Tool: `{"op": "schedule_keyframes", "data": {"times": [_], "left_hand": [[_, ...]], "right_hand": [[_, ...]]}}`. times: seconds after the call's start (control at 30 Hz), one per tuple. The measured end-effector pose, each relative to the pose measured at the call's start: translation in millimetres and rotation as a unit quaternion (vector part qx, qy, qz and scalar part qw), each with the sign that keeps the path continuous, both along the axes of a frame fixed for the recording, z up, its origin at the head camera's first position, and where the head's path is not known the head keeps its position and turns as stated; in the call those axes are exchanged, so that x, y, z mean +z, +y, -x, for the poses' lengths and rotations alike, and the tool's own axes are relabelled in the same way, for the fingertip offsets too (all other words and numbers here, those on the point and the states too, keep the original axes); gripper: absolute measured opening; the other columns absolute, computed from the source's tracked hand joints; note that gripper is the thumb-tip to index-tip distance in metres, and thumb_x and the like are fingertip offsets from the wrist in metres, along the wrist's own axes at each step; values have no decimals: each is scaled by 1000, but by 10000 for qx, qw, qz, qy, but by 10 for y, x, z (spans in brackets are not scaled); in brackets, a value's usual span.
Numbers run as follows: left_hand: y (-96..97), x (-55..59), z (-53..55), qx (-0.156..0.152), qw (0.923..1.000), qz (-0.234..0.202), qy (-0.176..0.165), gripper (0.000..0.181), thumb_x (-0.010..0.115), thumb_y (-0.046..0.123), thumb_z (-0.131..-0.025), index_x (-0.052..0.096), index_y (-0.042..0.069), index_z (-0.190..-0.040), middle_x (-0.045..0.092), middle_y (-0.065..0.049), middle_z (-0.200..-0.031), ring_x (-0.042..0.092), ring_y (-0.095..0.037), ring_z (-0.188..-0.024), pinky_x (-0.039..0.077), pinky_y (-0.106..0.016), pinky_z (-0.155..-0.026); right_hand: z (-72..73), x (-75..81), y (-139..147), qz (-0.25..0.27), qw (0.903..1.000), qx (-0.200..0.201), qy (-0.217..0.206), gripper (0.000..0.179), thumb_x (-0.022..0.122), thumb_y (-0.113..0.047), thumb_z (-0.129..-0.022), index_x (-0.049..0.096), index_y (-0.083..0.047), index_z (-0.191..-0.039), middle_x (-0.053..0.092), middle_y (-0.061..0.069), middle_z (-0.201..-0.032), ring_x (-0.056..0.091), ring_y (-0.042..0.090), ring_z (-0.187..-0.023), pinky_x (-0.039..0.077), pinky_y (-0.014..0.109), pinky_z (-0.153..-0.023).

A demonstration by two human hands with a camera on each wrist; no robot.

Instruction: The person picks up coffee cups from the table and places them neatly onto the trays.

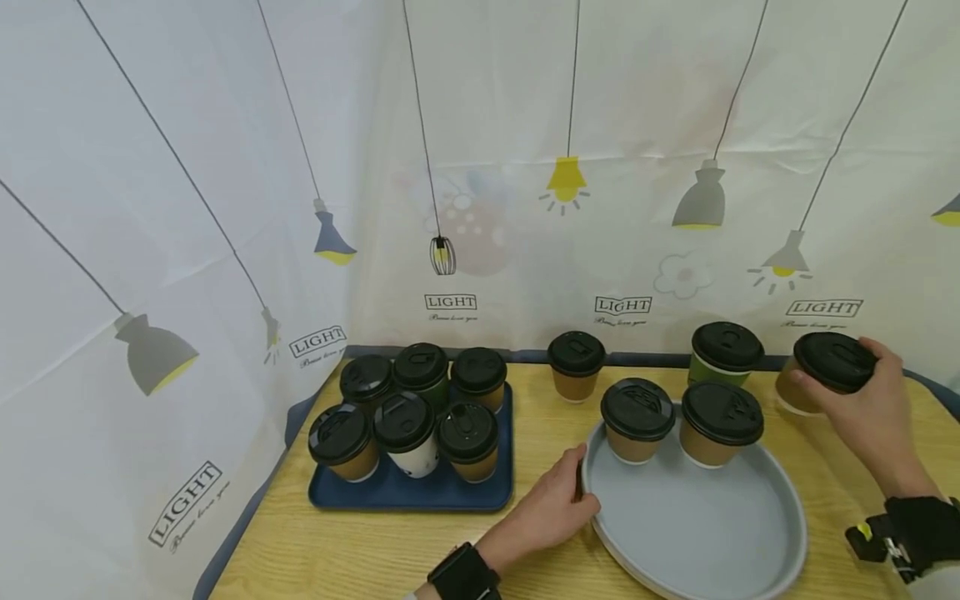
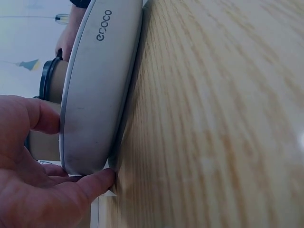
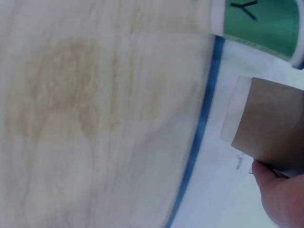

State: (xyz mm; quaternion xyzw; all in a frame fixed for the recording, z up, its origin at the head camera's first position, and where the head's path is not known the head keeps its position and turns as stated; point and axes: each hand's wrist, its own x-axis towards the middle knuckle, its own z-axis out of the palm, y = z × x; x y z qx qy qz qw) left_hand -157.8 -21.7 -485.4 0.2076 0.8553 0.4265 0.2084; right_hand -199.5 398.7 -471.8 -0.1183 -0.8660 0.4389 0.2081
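My left hand (image 1: 542, 510) grips the left rim of a round grey tray (image 1: 697, 521), with fingers at its rim and underside in the left wrist view. Two brown paper coffee cups with black lids, a left one (image 1: 636, 450) and a right one (image 1: 708, 446), stand at the tray's back. At the far right, my right hand (image 1: 873, 417) holds another black-lidded brown coffee cup (image 1: 797, 385) around its lid and upper side. In the right wrist view, this cup's pale base (image 3: 236, 110) shows tilted, beside a green cup (image 3: 263, 26).
A blue rectangular tray (image 1: 408, 497) at the left bears several lidded cups. Behind the round tray stand a brown cup (image 1: 576, 383) and a green cup (image 1: 716, 372), both black-lidded. A lamp-printed cloth (image 1: 510, 233) hangs along the wooden table's (image 1: 300, 558) back edge.
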Motion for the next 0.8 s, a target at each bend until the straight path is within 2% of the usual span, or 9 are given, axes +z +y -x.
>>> {"op": "schedule_keyframes", "data": {"times": [0.27,0.5,0.7,0.8], "left_hand": [[12,-9,-6,85,9999,27,62,70,55,26,-100,28,7,-162,34,-12,-164,35,-20,-150,35,-38,-119],[-15,-190,64,-25,9997,-222,45,72,51,33,-101,25,10,-164,30,-12,-167,31,-23,-152,33,-43,-120],[-15,-73,28,-88,9999,-111,-67,71,51,30,-103,23,10,-164,29,-12,-167,31,-23,-152,33,-44,-120],[-5,-59,15,-78,9999,-61,-69,70,51,27,-102,23,8,-164,29,-14,-167,31,-24,-152,33,-45,-120]], "right_hand": [[-225,111,-82,-392,9990,-203,-31,103,73,-32,-96,3,1,-164,10,39,-162,25,66,-139,25,76,-109],[-391,181,-139,-574,9982,-121,84,103,76,-28,-94,5,4,-162,10,38,-162,24,66,-140,20,74,-112],[-518,222,-191,-615,9980,-48,151,103,77,-25,-93,7,2,-163,12,37,-162,24,64,-141,19,71,-115],[-599,256,-229,-611,9980,-109,89,103,78,-26,-93,8,1,-164,12,36,-163,25,65,-140,18,71,-116]]}}
